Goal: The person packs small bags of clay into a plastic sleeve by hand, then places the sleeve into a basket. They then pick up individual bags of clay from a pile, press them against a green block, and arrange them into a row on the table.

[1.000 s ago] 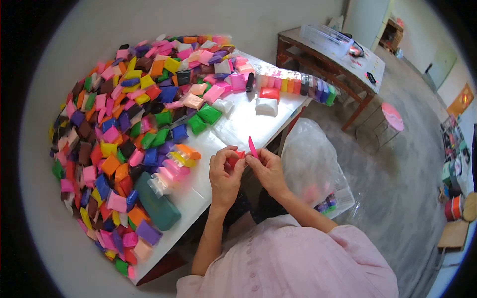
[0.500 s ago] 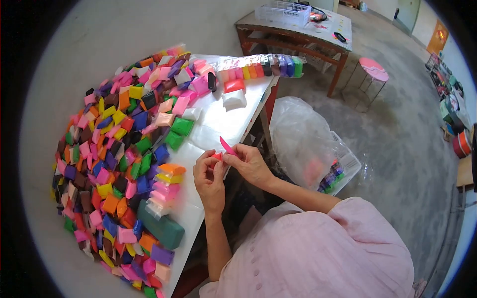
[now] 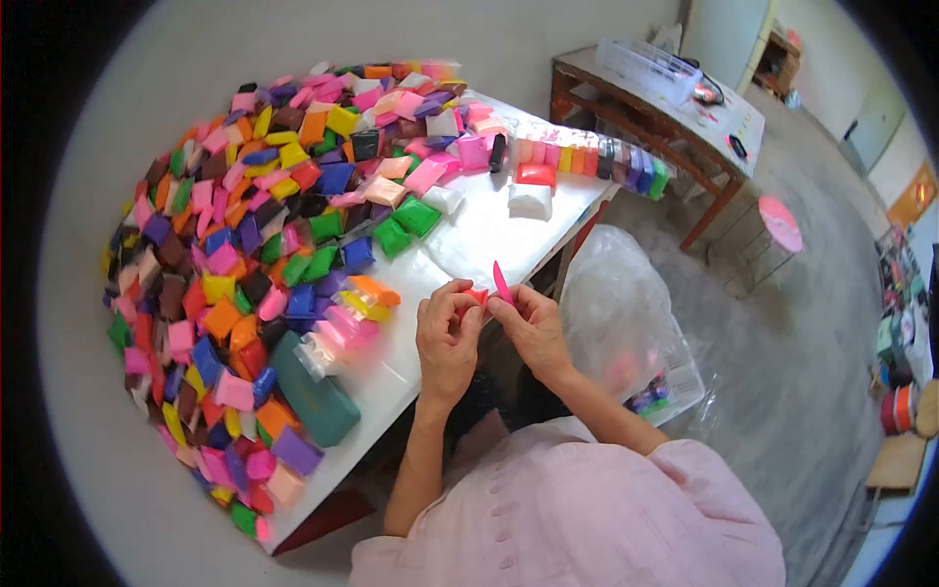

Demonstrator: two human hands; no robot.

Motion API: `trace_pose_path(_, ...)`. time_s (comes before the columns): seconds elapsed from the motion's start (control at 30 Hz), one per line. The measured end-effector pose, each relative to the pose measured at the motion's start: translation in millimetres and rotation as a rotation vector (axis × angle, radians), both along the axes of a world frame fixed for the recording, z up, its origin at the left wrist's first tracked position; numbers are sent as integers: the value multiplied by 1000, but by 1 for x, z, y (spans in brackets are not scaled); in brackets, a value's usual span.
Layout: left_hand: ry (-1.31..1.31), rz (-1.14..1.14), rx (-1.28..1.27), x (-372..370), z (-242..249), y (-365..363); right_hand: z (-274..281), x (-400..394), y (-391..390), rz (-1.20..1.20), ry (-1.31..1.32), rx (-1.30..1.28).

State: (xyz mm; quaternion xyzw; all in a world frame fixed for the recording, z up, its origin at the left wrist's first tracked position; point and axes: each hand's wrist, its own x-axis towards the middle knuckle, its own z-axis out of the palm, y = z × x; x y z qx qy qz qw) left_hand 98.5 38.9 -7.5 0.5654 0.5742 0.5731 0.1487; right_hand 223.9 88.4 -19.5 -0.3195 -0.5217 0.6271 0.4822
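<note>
My left hand [image 3: 447,338] pinches a small red packet [image 3: 477,295] between thumb and fingers, above the front edge of the white table [image 3: 460,249]. My right hand [image 3: 536,335] grips a pink plastic knife [image 3: 502,282], its blade pointing up, just right of the packet. A small gap separates the two hands. To their left, a large heap of small colourful packets [image 3: 235,289] covers much of the table. A stack of packets in clear wrap [image 3: 342,328] and a dark green case-like block [image 3: 313,391] lie nearest my left hand.
A red packet [image 3: 536,174] and a white packet [image 3: 530,202] lie by a clear-wrapped row of coloured packets [image 3: 587,161]. On the floor at right are a clear plastic bag [image 3: 616,303] and white crate [image 3: 685,377]. Behind stand another table [image 3: 626,103] and pink-topped stool [image 3: 781,225].
The view has turned, shifting the scene in the frame. My hands have drawn slightly apart, and the knife now stands more upright, away from the red packet.
</note>
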Motion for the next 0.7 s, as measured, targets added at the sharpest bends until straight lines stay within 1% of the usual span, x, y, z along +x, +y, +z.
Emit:
trace_pose_path(0.03,19,14,-8,0,0,-1,0,-1,0,5,19,-8)
trace_pose_path(0.1,70,38,48,0,1,-1,-2,0,2,15,-32,-25)
trace_pose_path(0.13,92,51,72,3,-1,0,-2,-1,2,21,25,-27)
trace_pose_path(0.23,282,118,148,3,-6,2,-16,0,7,6,-63,20)
trace_pose_path(0.27,292,136,173,5,-4,1,-2,-1,2,-1,-56,-11)
trace_pose_path(0.3,327,140,174,4,-5,0,-1,-1,1,-7,-98,-35)
trace_pose_path(0.37,334,158,160,7,-3,-1,-7,-2,2,32,27,-4)
trace_pose_path(0.47,430,194,165,8,-6,-1,-1,1,0,6,-97,36)
trace_pose_path(0.57,457,204,158,9,-7,1,2,-2,-1,-108,-275,192)
trace_pose_path(0.63,496,209,164,9,-8,3,5,-4,-1,-162,-347,266)
trace_pose_path(0.7,518,218,158,10,-9,3,6,-4,2,-181,-403,293)
